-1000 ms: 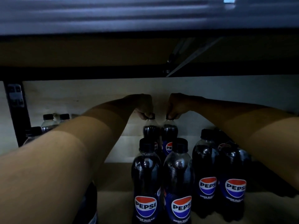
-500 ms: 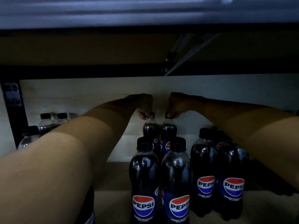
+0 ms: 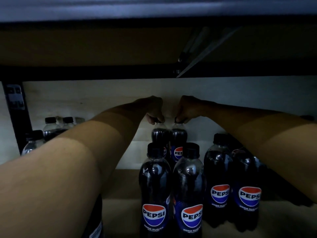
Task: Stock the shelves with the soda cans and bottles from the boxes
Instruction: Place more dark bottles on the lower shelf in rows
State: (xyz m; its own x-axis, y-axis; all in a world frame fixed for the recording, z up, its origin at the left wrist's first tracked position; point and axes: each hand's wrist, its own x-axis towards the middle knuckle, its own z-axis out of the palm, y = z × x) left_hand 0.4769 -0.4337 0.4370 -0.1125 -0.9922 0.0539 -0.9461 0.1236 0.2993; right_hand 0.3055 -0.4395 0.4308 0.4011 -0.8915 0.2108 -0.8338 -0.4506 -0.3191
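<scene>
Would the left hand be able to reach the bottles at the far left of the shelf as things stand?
Probably yes, once it lets go: the left hand grips a rear bottle's cap, and nothing visible stands between it and the far-left bottles.

On the shelf (image 3: pixel 123 213), two bottles (image 3: pixel 155 191) stand side by side at the front, touching. Directly behind them stand two more (image 3: pixel 179 140), the left hand (image 3: pixel 154 110) on the left one's cap and the right hand (image 3: pixel 185 109) on the right one's. A further pair (image 3: pixel 218 177) stands to the right. More bottles (image 3: pixel 51 129) sit far left, behind the left forearm.
</scene>
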